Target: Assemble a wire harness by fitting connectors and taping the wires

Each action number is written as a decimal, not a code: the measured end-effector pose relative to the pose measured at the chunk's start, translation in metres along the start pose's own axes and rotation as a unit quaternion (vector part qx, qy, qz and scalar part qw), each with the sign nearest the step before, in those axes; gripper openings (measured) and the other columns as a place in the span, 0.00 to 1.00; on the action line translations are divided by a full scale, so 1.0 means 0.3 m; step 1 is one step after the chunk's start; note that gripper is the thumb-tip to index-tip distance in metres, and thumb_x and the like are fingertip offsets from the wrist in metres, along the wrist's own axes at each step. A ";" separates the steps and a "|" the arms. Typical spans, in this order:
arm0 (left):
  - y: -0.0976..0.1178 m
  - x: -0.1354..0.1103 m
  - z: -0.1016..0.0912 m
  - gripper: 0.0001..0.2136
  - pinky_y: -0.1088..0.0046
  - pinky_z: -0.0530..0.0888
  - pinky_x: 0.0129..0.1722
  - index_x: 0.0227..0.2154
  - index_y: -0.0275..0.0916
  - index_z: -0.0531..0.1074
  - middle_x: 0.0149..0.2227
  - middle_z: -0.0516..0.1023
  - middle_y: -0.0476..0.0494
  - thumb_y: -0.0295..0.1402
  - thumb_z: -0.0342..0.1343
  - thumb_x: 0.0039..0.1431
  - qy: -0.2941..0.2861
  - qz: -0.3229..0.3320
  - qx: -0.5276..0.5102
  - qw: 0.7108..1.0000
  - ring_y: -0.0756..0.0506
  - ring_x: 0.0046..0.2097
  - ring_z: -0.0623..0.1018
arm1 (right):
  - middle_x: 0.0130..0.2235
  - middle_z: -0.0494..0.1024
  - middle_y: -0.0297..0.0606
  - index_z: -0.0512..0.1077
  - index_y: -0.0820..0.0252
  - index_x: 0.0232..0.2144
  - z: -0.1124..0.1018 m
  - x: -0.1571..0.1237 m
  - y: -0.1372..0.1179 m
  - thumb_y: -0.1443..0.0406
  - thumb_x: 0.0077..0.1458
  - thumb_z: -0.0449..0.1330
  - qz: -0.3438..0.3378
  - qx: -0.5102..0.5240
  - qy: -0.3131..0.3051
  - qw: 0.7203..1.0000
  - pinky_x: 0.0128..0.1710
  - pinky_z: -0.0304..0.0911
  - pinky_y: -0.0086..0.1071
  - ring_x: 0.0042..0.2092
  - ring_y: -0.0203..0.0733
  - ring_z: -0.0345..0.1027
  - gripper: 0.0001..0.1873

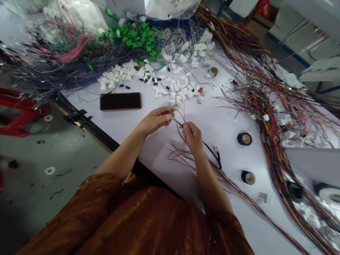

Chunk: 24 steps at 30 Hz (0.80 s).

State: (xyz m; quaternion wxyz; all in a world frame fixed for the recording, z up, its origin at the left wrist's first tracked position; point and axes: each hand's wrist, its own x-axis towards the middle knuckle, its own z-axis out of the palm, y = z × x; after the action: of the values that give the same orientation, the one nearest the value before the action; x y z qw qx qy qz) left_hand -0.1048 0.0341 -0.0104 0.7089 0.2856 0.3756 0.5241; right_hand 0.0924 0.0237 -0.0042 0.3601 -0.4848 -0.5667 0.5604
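My R hand (pixel 192 136) pinches some thin wires (pixel 177 122) above the table (pixel 156 150); my L hand (pixel 156 119) is narrowed at their ends, can't tell if it grips. Looks like I'm working the ends; next move prob. calls for a steady R hold & fine L fingertips. Wires' long axis slants, ends pointing away & to my left; wire bundle (pixel 241 193) runs lower right, white plugs (pixel 174 86) lie beyond
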 end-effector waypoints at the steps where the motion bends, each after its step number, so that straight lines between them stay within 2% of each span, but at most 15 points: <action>1: -0.005 0.003 0.005 0.21 0.81 0.68 0.26 0.38 0.35 0.78 0.32 0.76 0.48 0.36 0.75 0.41 0.018 0.005 -0.002 1.000 0.57 0.27 0.72 | 0.21 0.59 0.26 0.71 0.59 0.30 0.000 -0.001 0.002 0.57 0.63 0.54 -0.007 -0.006 -0.005 1.000 0.24 0.48 0.26 0.23 0.29 0.50 0.14; 4: -0.009 0.011 0.020 0.17 0.83 0.65 0.22 0.36 0.34 0.78 0.27 0.73 0.51 0.35 0.74 0.43 0.053 0.010 -0.005 0.999 0.58 0.24 0.69 | 0.22 0.60 0.26 0.71 0.59 0.31 -0.002 -0.004 0.005 0.57 0.64 0.53 -0.024 -0.020 -0.018 0.999 0.25 0.49 0.26 0.24 0.30 0.51 0.14; 8: 0.015 0.018 0.036 0.18 0.82 0.60 0.19 0.43 0.34 0.77 0.23 0.68 0.54 0.34 0.70 0.49 0.055 -0.037 0.035 0.997 0.58 0.21 0.65 | 0.22 0.59 0.26 0.71 0.59 0.32 -0.003 -0.007 0.005 0.57 0.65 0.52 -0.028 -0.035 -0.049 0.998 0.26 0.50 0.27 0.24 0.30 0.51 0.14; 10: 0.029 0.025 0.037 0.17 0.82 0.56 0.18 0.43 0.34 0.78 0.21 0.66 0.55 0.35 0.69 0.52 0.047 -0.062 0.069 0.995 0.58 0.19 0.63 | 0.22 0.57 0.26 0.71 0.59 0.32 -0.005 -0.007 0.004 0.57 0.65 0.52 -0.031 -0.048 -0.081 0.995 0.27 0.50 0.28 0.24 0.31 0.49 0.15; 12: 0.036 0.036 0.034 0.14 0.81 0.53 0.17 0.40 0.33 0.78 0.20 0.64 0.55 0.36 0.68 0.52 0.036 -0.069 0.095 0.992 0.59 0.18 0.61 | 0.22 0.56 0.26 0.71 0.59 0.33 -0.008 -0.008 0.000 0.56 0.65 0.51 -0.038 -0.068 -0.106 0.991 0.27 0.50 0.28 0.24 0.31 0.49 0.16; 15: 0.031 0.049 0.031 0.11 0.81 0.51 0.16 0.30 0.33 0.76 0.19 0.63 0.55 0.36 0.67 0.53 0.034 -0.046 0.115 0.992 0.59 0.18 0.60 | 0.23 0.57 0.27 0.70 0.58 0.33 -0.009 -0.013 -0.012 0.55 0.66 0.49 -0.057 -0.111 -0.114 0.986 0.29 0.51 0.29 0.26 0.33 0.51 0.17; 17: 0.024 0.051 0.033 0.12 0.81 0.49 0.15 0.27 0.34 0.73 0.18 0.63 0.55 0.37 0.67 0.53 0.037 -0.025 0.122 0.992 0.59 0.17 0.58 | 0.24 0.61 0.28 0.69 0.58 0.33 -0.002 -0.019 -0.019 0.54 0.65 0.52 -0.072 -0.159 -0.100 0.980 0.31 0.52 0.29 0.27 0.33 0.53 0.15; 20: 0.019 0.046 0.047 0.13 0.82 0.48 0.15 0.26 0.35 0.70 0.17 0.63 0.56 0.37 0.66 0.54 0.034 -0.005 0.118 0.992 0.60 0.16 0.55 | 0.27 0.67 0.31 0.70 0.57 0.34 0.025 -0.022 -0.018 0.53 0.61 0.58 -0.081 -0.254 -0.044 0.963 0.33 0.53 0.30 0.29 0.35 0.58 0.14; 24: 0.014 0.036 0.069 0.14 0.83 0.49 0.14 0.25 0.36 0.65 0.18 0.63 0.56 0.37 0.64 0.56 0.046 0.026 0.100 0.994 0.60 0.15 0.56 | 0.31 0.75 0.39 0.74 0.57 0.39 0.046 -0.001 -0.009 0.55 0.66 0.51 -0.105 -0.318 0.021 0.942 0.38 0.58 0.33 0.34 0.41 0.68 0.16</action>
State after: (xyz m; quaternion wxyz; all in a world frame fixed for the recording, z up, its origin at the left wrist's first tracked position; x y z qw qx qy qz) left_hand -0.0878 0.0455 0.0019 0.6450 0.3403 0.4513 0.5144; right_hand 0.0789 0.0198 -0.0032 0.2558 -0.5235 -0.7556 0.2993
